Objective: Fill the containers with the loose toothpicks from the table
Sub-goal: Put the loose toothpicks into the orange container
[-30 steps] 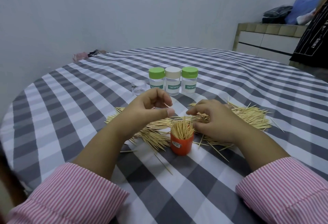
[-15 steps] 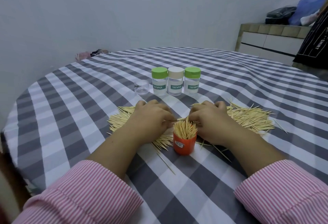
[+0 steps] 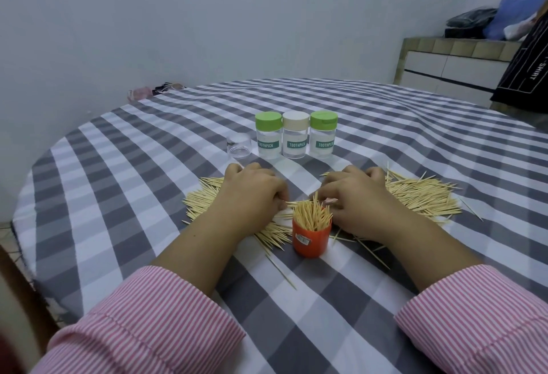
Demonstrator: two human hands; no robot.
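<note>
The orange cup (image 3: 311, 238), already bristling with toothpicks, stood near the table's front edge between both hands. The left hand (image 3: 252, 195) and right hand (image 3: 358, 198) lay knuckles-up on the loose toothpicks (image 3: 421, 198), fingers curled under; whether they pinched any I could not tell. Gathering seemed under way; next, lift a bunch cupward. Three capped jars (image 3: 295, 139) stood beyond, open cloth around

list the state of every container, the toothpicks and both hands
orange container: upright, open, packed with toothpicks
three lidded jars: upright, capped
clear lid: off, beside jars
loose toothpicks: scattered on table
left hand: pinching toothpicks
right hand: on pile, grip hidden
</note>
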